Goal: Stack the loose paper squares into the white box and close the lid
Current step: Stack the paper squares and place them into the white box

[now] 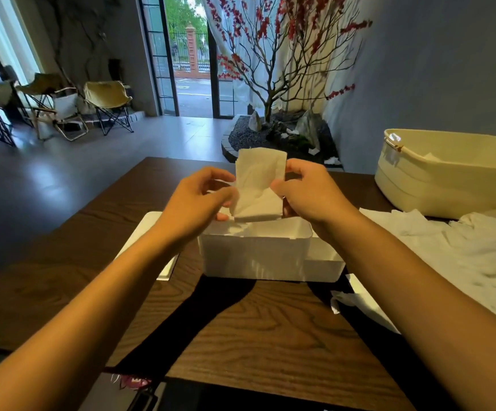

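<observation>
Both forearms reach forward over the dark wooden worktop (270,336) to the white box (258,256), which stands open. Just above the box, the left hand (199,197) and the right hand (309,191) hold one bundle of paper squares (258,185) between them; the fingers (226,197) of each hand are curled and pinch a side edge of the bundle. The paper stands almost upright, its lower edge just over the box opening.

To do this step well, I think the hands should press the edges even first, then lower the bundle flat into the box — both sides going down together, so that no sheet folds under. The fingers should let go only when the paper rests inside.

Left of the box lies a flat white piece, probably the lid (152,232), partly hidden by the left arm. Right of the box many loose white sheets (463,256) still wait on the worktop, so the task seems far from finished. Beyond them stands a cream tub (448,179). Behind the box — far off — are a tree with red blossoms (276,54), folding chairs (107,102) and a glass door.
</observation>
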The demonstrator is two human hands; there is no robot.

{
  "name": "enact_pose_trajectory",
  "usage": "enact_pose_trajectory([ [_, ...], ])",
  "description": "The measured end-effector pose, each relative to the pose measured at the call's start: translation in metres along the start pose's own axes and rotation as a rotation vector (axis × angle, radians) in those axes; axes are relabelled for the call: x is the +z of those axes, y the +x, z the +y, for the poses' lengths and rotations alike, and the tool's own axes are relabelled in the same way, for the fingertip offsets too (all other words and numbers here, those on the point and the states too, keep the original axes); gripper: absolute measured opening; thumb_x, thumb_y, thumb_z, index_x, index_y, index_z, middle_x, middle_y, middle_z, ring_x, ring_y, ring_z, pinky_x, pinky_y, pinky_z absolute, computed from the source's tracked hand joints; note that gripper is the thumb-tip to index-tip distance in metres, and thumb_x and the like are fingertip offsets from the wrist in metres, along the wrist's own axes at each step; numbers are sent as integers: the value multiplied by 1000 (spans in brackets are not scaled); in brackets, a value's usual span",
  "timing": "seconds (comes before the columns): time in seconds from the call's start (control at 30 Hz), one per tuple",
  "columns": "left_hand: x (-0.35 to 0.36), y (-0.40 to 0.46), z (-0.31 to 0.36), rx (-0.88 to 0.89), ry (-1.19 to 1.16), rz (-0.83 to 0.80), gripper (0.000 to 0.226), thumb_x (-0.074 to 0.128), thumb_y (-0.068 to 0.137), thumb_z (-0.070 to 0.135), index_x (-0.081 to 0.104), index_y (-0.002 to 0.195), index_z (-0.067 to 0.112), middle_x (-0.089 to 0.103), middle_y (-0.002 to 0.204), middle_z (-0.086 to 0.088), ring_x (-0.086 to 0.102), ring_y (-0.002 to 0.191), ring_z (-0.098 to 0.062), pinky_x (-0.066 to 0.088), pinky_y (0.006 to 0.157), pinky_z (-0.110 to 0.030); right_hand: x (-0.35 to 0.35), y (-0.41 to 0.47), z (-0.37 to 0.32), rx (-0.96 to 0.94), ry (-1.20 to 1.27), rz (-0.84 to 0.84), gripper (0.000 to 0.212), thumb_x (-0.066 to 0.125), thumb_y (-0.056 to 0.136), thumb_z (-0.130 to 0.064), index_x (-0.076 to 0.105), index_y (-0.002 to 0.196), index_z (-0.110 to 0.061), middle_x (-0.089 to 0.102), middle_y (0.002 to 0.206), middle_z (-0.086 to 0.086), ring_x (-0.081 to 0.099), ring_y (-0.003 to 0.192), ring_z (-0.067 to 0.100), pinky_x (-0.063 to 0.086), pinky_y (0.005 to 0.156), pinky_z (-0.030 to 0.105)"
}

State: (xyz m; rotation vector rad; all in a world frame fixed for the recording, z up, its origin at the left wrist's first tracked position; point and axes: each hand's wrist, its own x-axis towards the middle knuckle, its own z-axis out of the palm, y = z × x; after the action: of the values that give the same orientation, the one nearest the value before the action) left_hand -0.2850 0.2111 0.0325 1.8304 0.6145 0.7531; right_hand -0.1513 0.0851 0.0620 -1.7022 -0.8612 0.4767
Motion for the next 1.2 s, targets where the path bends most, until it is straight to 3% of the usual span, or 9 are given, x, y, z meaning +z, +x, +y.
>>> enact_pose_trajectory([
  [0.1, -10, 17, -25, 55, 214, 230, 16, 65, 92, 17, 68, 108, 21, 70, 109, 1, 65, 100, -16, 54, 88, -38, 12, 10, -5, 119, 74, -52, 30, 47, 94, 9, 64, 89, -15, 67, 75, 7, 57, 43, 12, 52, 43, 25],
  [0.17, -11, 25, -36, -8, 230, 268, 25, 63, 94, 22, 62, 119, 21, 66, 119, -1, 62, 107, -19, 51, 94, -40, 19, 16, -7, 223, 117, -118, 20, 47, 95, 11, 61, 90, -3, 63, 74, 19, 61, 57, 24, 54, 42, 27],
  [0.3, -10, 35, -50, -207, 34, 139, 32, 59, 99, 23, 57, 130, 17, 62, 124, -5, 63, 101, -20, 52, 73, -30, 31, 30, 0, 422, 137, -194, 17, 48, 96, 10, 62, 104, 5, 65, 106, 36, 60, 81, 36, 57, 44, 33],
  [0.43, -10, 35, -53, -160, 12, 70, 23, 61, 99, 21, 58, 122, 20, 62, 110, 1, 62, 91, -10, 52, 68, -24, 36, 40, 9, 529, 126, -225, 14, 47, 99, 6, 56, 108, 2, 68, 90, 22, 69, 71, 26, 61, 60, 41],
  [0.7, -9, 36, -55, -159, 126, 85, 22, 51, 104, 21, 60, 123, 27, 66, 117, -4, 66, 101, -23, 59, 90, -47, 48, 45, 12, 486, -277, -341, 9, 59, 98, -10, 61, 90, -7, 61, 69, 6, 56, 60, 14, 50, 64, 28],
  [0.83, -11, 35, -57, -137, 124, 96, 19, 49, 104, 20, 59, 117, 30, 65, 113, -1, 65, 94, -17, 58, 90, -43, 48, 40, 7, 353, -542, -358, 19, 62, 97, -23, 65, 88, -6, 68, 74, 4, 65, 66, 18, 56, 61, 26],
  [0.93, -11, 35, -58, -122, 126, 93, 19, 47, 105, 19, 57, 114, 32, 64, 112, 1, 63, 92, -14, 59, 87, -40, 47, 40, 11, 133, -765, -194, 20, 66, 90, -29, 72, 91, -10, 75, 79, 5, 73, 74, 25, 62, 74, 40],
  [1.03, -12, 34, -57, -121, 114, 84, 18, 47, 105, 20, 57, 115, 32, 64, 114, 0, 64, 96, -17, 59, 88, -42, 50, 36, 11, -164, -985, -34, 22, 66, 88, -39, 69, 104, -24, 71, 103, 1, 64, 98, 26, 54, 84, 39],
  [1.2, -11, 33, -58, -120, 115, 86, 19, 47, 105, 20, 56, 115, 32, 64, 114, 1, 65, 101, -21, 59, 90, -45, 56, 29, 11, -505, -1085, -40, 30, 64, 91, -40, 62, 116, -24, 60, 112, -1, 56, 105, 23, 50, 85, 41],
])
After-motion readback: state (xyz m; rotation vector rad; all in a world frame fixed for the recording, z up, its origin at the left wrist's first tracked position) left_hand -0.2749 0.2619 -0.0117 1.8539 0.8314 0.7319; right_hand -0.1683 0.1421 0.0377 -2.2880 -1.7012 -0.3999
